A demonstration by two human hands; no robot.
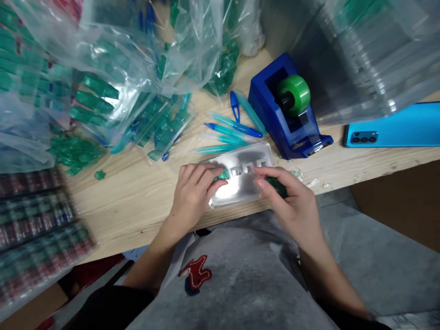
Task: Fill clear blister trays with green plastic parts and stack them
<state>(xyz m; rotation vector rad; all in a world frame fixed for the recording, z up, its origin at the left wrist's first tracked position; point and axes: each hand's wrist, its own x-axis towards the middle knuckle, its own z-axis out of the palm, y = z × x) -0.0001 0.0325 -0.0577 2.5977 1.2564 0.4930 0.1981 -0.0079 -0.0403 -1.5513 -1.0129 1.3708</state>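
Observation:
A clear plastic tray (pixel 237 195) with small square recesses lies at the table's front edge, between my hands. My left hand (pixel 194 192) rests at its left end, thumb and fingers closed on a small green translucent plastic piece (pixel 224 174) at the row of recesses. Over the tray's right end, my right hand (pixel 292 197) is curled with thumb and forefinger close together. Dark green translucent plastic pieces (pixel 277 187) show inside its curled fingers; how many, I cannot tell.
Behind the tray lie several blue and teal pen-like plastic pieces (pixel 223 140). A blue tape dispenser (pixel 271 105) and a blue phone (pixel 395 126) are to the right. Plastic bags (pixel 130 55) and loose green pieces (pixel 77 153) fill the left, beside stacked filled trays (pixel 41 256).

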